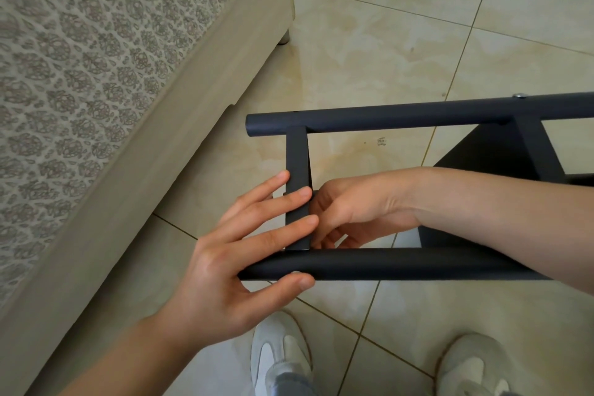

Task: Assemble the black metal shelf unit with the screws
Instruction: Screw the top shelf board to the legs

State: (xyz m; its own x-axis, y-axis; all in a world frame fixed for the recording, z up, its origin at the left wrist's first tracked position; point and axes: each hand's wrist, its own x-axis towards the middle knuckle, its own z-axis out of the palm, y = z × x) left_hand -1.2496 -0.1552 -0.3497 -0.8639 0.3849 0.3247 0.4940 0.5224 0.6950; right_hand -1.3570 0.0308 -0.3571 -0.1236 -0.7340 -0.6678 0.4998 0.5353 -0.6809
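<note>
Head view, looking down on a tiled floor (pixel 385 42): the black metal shelf unit (pixel 475 264) lies on its side towards the floor's right edge, just ahead of two white shoes (pixel 279 350). Its near tube (pixel 401 262) and far tube (pixel 401 116) run side by side, joined at their left ends by a flat crossbar (pixel 297 154). A silver screw head (pixel 518 95) sits on top of the far tube, above a second crossbar (pixel 540 145).

The left hand (pixel 225 267) lies flat with its straight fingers (pixel 283 199) pressed across the first crossbar and its thumb (pixel 299 281) against the near tube. The right hand (pixel 353 209) reaches inside the frame, fingers curled just beside that crossbar; whether they pinch anything cannot be told.

A bed base with patterned fabric (pixel 96 74) runs along the floor's left side.
</note>
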